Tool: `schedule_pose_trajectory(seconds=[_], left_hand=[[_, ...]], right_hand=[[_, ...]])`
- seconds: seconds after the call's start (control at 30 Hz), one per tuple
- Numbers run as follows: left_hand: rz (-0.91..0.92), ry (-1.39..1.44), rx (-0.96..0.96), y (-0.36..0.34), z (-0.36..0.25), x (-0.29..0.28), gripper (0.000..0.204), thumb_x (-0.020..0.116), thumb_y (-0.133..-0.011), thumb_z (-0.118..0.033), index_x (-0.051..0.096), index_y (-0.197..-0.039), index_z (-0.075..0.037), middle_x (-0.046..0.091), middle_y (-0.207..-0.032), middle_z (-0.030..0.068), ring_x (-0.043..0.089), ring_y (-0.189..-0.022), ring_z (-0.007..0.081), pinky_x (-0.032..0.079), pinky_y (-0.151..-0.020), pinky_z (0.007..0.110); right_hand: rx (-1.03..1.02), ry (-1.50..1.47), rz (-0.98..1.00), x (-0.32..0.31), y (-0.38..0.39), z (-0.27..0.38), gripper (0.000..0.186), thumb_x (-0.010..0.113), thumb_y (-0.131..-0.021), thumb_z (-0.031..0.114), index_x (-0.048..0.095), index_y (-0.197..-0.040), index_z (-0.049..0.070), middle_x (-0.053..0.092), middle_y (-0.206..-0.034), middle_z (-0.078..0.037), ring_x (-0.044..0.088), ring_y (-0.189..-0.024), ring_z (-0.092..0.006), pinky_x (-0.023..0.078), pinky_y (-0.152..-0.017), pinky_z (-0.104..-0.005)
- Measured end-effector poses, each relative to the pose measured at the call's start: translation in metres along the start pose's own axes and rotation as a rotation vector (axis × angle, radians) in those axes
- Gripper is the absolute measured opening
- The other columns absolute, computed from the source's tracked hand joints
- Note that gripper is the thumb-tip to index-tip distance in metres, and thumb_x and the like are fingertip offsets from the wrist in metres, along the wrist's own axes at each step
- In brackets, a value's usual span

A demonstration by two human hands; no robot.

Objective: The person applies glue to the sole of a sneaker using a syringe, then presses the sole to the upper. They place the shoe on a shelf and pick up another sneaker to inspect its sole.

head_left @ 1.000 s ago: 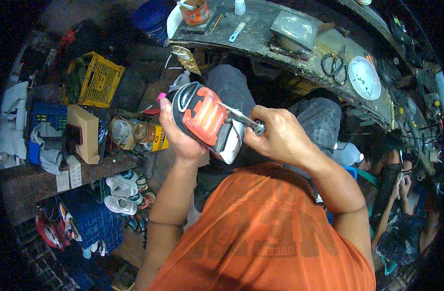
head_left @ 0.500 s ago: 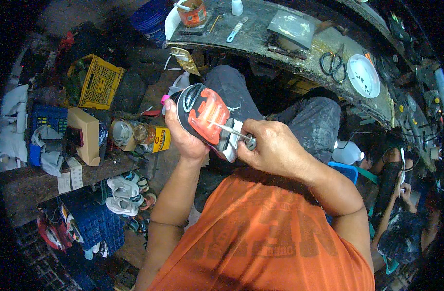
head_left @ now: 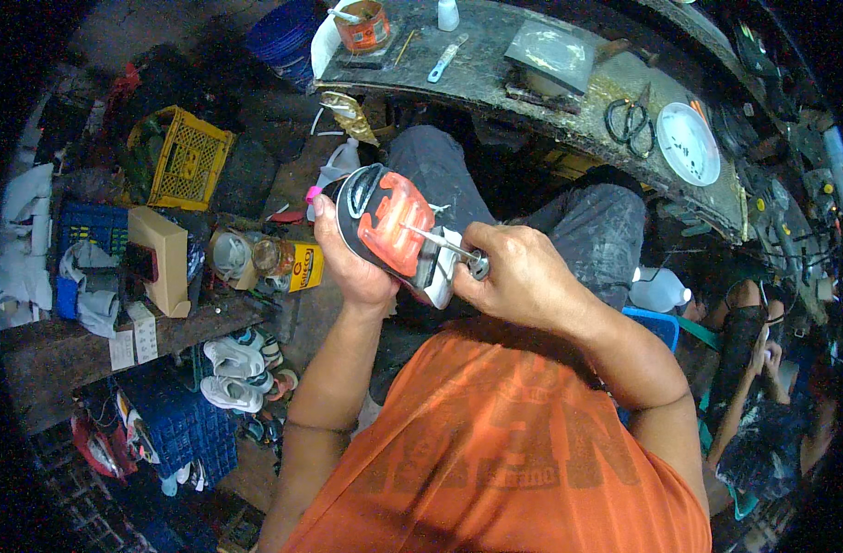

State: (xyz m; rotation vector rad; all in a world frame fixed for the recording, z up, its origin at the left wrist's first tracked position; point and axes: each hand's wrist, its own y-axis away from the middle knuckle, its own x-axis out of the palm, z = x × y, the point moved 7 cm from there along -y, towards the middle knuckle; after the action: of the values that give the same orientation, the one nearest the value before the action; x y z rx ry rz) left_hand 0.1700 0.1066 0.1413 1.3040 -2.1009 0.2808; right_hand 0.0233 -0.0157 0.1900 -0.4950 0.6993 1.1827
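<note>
A shoe (head_left: 394, 221) with a black, white and orange-red sole is held up over my lap, its sole turned toward me. My left hand (head_left: 352, 263) wraps round its left side, thumb along the edge. In my right hand (head_left: 514, 272) is an awl (head_left: 454, 247) with a thin metal shaft, its tip against the orange-red part of the sole. Loose pale thread (head_left: 440, 209) sticks out beside the sole's right edge. The fingers under the shoe are hidden.
Ahead stands a workbench (head_left: 481, 97) with an orange tin (head_left: 362, 28), scissors (head_left: 632, 122) and a white plate (head_left: 688, 143). At left are a yellow crate (head_left: 193, 157), a cardboard box (head_left: 161, 261) and several shoes (head_left: 233, 373). Another person's hands (head_left: 767, 358) show at far right.
The awl's tip has shifted slightly up on the sole, and my right hand has turned a little. My left hand keeps its hold. At far right the other person's hands have moved.
</note>
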Motion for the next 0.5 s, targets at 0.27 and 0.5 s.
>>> schedule_pose_trajectory(seconds=[0.27, 0.5], left_hand=[[-0.066, 0.118, -0.127, -0.005, 0.013, -0.013, 0.084, 0.035, -0.100, -0.078, 0.063, -0.123, -0.002, 0.072, -0.101, 0.0191, 0.072, -0.087, 0.0331, 0.061, -0.078, 0.045], [0.037, 0.045, -0.098, -0.006, 0.013, -0.010, 0.079, 0.035, -0.101, -0.075, 0.064, -0.123, -0.005, 0.072, -0.108, 0.0164, 0.072, -0.095, 0.0309, 0.060, -0.083, 0.045]], right_hand=[[-0.035, -0.039, -0.020, 0.001, 0.002, 0.004, 0.031, 0.072, -0.085, 0.028, 0.073, -0.095, -0.001, 0.074, -0.082, -0.027, 0.074, -0.075, -0.0455, 0.061, -0.073, -0.0546], [0.012, -0.050, -0.055, -0.002, -0.004, -0.008, 0.026, 0.072, -0.084, 0.020, 0.071, -0.093, -0.004, 0.072, -0.084, -0.029, 0.073, -0.080, -0.0452, 0.059, -0.075, -0.0509]])
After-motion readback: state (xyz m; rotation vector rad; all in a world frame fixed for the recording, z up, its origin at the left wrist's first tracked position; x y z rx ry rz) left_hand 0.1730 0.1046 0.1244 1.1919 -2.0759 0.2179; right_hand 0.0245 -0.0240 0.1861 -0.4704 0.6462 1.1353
